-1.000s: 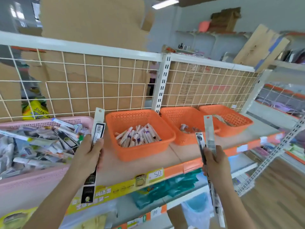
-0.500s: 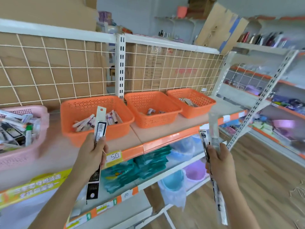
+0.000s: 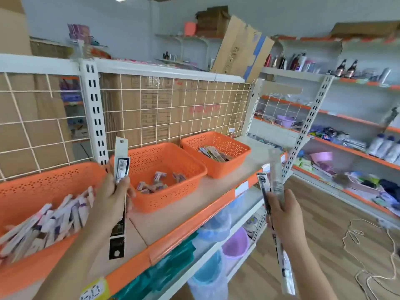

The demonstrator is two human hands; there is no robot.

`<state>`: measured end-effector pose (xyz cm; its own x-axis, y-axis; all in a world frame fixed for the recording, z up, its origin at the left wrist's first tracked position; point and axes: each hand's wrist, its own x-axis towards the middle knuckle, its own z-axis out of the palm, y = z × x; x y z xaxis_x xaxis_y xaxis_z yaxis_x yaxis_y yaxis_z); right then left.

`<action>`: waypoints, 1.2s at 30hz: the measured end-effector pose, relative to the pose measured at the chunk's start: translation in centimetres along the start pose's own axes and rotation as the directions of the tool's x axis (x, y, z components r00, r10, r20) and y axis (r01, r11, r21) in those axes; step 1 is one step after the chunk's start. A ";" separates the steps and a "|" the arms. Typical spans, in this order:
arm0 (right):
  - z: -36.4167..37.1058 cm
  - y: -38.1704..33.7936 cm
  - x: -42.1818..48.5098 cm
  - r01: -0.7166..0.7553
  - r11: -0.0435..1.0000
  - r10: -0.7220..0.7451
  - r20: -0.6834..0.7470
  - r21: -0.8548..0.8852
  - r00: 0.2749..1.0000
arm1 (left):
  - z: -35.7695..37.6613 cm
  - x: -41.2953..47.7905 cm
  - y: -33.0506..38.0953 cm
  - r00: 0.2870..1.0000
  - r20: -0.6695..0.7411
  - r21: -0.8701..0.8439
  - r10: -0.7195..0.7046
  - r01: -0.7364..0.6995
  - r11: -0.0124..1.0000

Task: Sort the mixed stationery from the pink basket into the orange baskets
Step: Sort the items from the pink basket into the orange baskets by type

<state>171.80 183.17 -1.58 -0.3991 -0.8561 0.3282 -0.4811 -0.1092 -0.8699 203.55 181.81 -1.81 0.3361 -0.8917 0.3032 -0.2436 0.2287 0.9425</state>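
Both hands have shifted right along the shelf (image 3: 216, 189), pink basket now out of frame; left hand (image 3: 112, 202) still grips one upright pen pack (image 3: 121, 167) above the front edge, between the near orange basket (image 3: 43, 181) and the middle orange basket (image 3: 173, 191). Right hand (image 3: 283, 215) clenches two pen packs (image 3: 277, 180) just off the shelf's front right corner. Far orange basket (image 3: 227, 167) sits at the shelf's back right corner, holding flat packets, well apart from both hands.

Purple bucket (image 3: 234, 245) under shelf (image 3: 173, 217); cardboard boxes (image 3: 132, 114) behind
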 end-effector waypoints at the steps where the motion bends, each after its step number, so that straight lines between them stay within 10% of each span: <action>1: 0.2 0.0 0.8 0.000 1.000 0.000 -0.022 -0.003 1.000 | 0.7 1.1 -0.3 1.000 0.014 -0.014 -0.006 0.006 1.000; 15: 4.7 3.8 11.9 -0.058 0.998 0.057 -0.042 -0.016 0.997 | 7.9 10.2 -2.4 0.931 0.218 -0.227 -0.292 0.339 0.913; 24: 12.2 5.5 25.9 0.072 0.997 -0.076 0.180 0.031 0.981 | 16.0 16.5 -1.1 0.937 0.103 -0.406 -0.334 0.346 0.846; 36: 20.1 2.4 37.9 0.089 0.924 -0.198 0.267 0.372 0.943 | 30.6 25.4 -2.0 0.959 -0.136 -0.005 -0.249 0.250 0.968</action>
<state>171.16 140.26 1.34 -0.0729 -0.9206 0.3837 -0.1900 -0.3649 -0.9115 184.75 146.76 -0.33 0.5068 -0.8587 0.0755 -0.1475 -0.0001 0.9891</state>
